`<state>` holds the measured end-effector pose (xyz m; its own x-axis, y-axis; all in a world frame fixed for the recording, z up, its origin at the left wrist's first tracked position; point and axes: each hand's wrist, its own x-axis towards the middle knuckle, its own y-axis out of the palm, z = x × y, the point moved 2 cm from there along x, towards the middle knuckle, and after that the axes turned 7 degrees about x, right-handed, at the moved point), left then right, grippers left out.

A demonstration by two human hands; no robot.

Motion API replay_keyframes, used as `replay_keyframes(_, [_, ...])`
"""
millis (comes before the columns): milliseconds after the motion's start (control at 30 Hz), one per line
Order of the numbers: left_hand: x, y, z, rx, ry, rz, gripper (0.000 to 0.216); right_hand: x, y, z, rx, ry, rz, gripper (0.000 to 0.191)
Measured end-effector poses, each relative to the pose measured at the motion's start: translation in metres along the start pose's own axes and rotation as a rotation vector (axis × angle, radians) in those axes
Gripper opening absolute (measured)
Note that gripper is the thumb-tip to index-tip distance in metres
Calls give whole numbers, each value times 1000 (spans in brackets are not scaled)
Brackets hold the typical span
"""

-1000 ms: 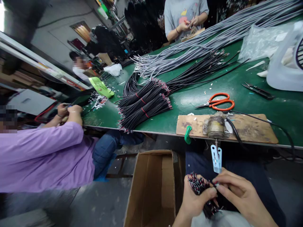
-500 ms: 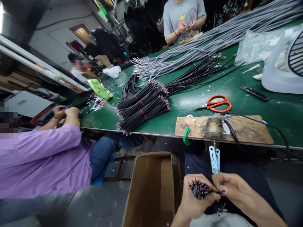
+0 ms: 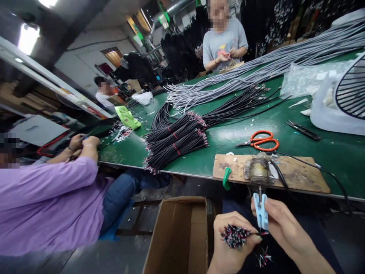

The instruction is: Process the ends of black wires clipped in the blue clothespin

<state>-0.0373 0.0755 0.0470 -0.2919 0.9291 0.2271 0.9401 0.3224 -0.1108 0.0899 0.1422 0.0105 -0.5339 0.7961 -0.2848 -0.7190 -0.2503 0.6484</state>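
Observation:
My left hand (image 3: 228, 247) is closed around a bundle of short black wires (image 3: 235, 236) whose red and white stripped ends point up. My right hand (image 3: 282, 224) is beside it, fingers pinched on a single wire drawn from the bundle, next to a pale blue clip (image 3: 261, 211) that hangs below the table edge. Both hands are held low, over my lap, in front of the green table (image 3: 285, 118). Just above them a wooden board (image 3: 299, 173) with a metal soldering fixture (image 3: 258, 169) lies on the table edge.
An open cardboard box (image 3: 182, 236) stands on the floor at my left. Orange scissors (image 3: 261, 140), tied black wire bundles (image 3: 176, 140), long grey cables (image 3: 256, 72), a white fan (image 3: 342, 102) and a plastic bag lie on the table. A person in purple (image 3: 48, 205) sits left; others work further back.
The view has tilted up. My right hand has risen toward the blue clip, drawing one wire out of the bundle that my left hand keeps gripping.

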Motion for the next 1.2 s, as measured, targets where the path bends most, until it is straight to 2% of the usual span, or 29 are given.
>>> replay_keyframes(133, [0,5,3,-10,-58,24,10,-3,2,-5,151,25,38,29])
replay_keyframes(267, [-4,7,10,-69,-87,-6,7,-4,1,-10,265,96,54,34])
replay_keyframes(433, [-6,5,11,-27,-120,5,10,0,-18,-18,284,99,13,36])
replay_keyframes(533, [-5,3,8,-16,-131,28,11,-2,-36,-21,126,21,4,31])
replay_keyframes(667, [-12,1,9,-37,-166,85,5,-14,-49,-17,-270,-75,-52,22])
replay_keyframes(733, [-21,0,16,-61,-242,115,12,-21,-45,-11,-474,-153,-17,18])
replay_keyframes(833, [-39,-1,33,-100,-433,153,21,-32,-26,1,-679,-333,104,14])
replay_keyframes(867, [-45,-1,38,-109,-483,146,24,-35,-20,4,-729,-397,148,10])
replay_keyframes(967, [-55,0,47,-106,-536,17,36,-40,-6,8,-857,-503,212,8])
replay_keyframes(1100, [-59,5,48,-123,-529,-81,38,-41,-5,3,-904,-484,187,13])
replay_keyframes(1200, [-63,8,50,-201,-614,-109,43,-39,-8,-3,-860,-447,146,21])
